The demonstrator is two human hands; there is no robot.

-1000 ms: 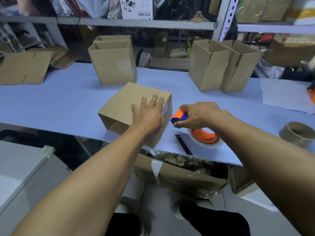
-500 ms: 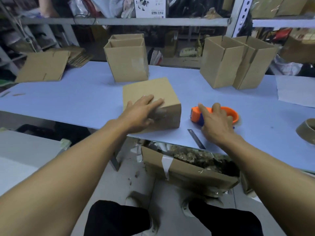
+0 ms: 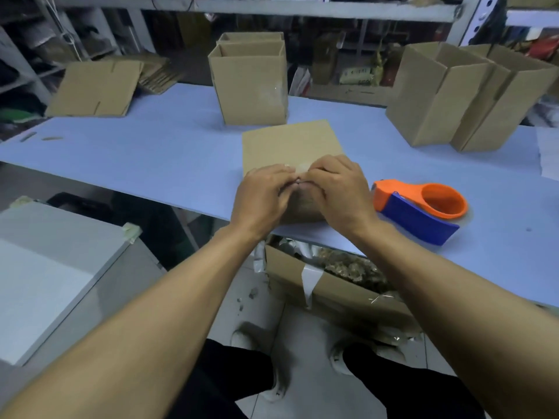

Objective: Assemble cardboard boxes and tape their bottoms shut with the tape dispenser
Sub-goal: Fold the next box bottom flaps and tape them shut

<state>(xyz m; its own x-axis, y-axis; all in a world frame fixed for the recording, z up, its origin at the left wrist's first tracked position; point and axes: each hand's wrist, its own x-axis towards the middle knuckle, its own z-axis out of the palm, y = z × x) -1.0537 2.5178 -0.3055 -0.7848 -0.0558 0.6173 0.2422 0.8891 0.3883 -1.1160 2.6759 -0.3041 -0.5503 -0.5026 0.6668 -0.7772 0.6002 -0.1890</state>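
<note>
Cluttering blue worktable [image 3: 151, 158]: cardboard boxes [image 3: 251, 86]

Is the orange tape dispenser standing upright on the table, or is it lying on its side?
On its side. The tape dispenser lies flat on the blue table, its round opening facing up, and neither hand touches it.

Matt brown cardboard box [image 3: 290, 143], glossy orange-and-blue plastic tape dispenser [image 3: 423, 210], smooth pale-blue table [image 3: 151, 158]
</note>
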